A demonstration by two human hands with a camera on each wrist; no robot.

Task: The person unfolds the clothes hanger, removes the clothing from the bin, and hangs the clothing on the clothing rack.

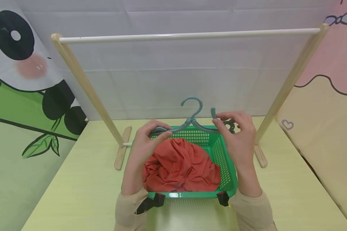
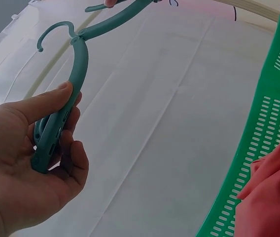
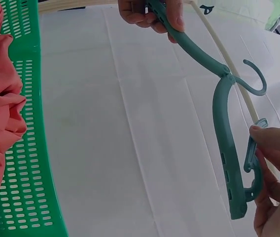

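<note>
A teal plastic hanger (image 1: 203, 128), with a curved hook (image 1: 200, 104) and a joint at its middle, is held over the far side of the green basket (image 1: 191, 194). My left hand (image 1: 146, 141) grips the end of the hanger's left arm, thumb along the front and fingers behind. At the other end, my right hand (image 1: 239, 136) pinches a small teal strip (image 3: 251, 154) between thumb and finger, beside the hanger's slotted right arm (image 3: 224, 128). Crumpled red cloth (image 1: 185, 163) lies in the basket below both hands.
Behind the basket stands a rack with a white rod (image 1: 191, 37), wooden posts (image 1: 88, 86) and wooden feet (image 1: 122, 150) on the pale table (image 1: 84, 192). A white backdrop (image 1: 176, 83) hangs behind it, with printed cartoon panels at both sides.
</note>
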